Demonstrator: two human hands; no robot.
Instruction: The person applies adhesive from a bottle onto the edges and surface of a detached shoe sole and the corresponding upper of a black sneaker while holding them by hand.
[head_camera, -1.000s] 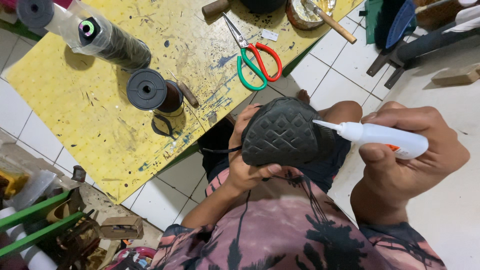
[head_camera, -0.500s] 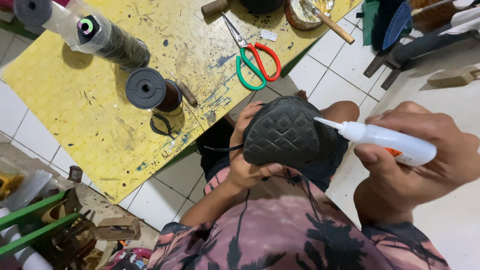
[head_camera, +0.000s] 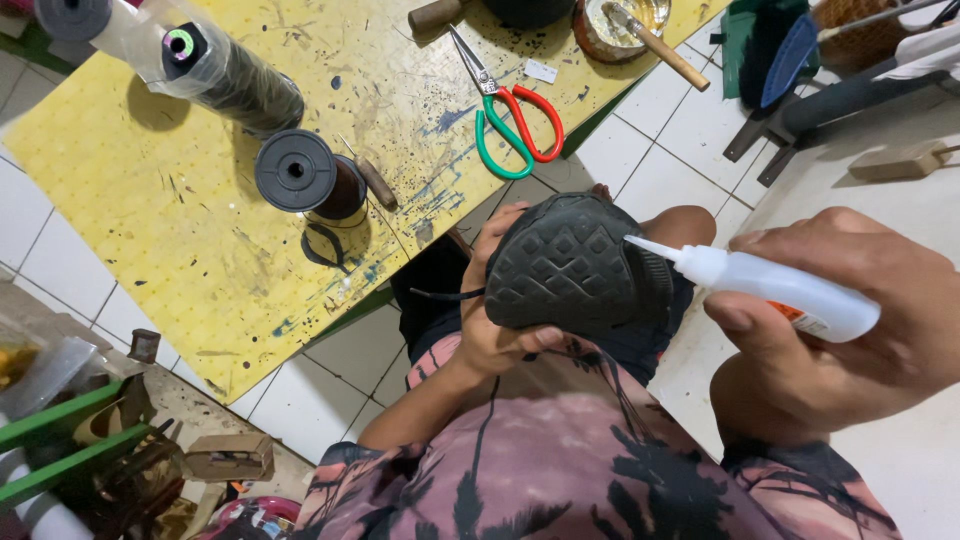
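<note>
Shoe (head_camera: 575, 265) sole-up over lap, left hand (head_camera: 495, 330) clamped round its heel end; right hand (head_camera: 840, 340) grips white glue bottle (head_camera: 770, 290), nozzle now touching sole edge, closer than a second ago; scissors (head_camera: 515, 115) on yellow table (head_camera: 200, 230)
</note>
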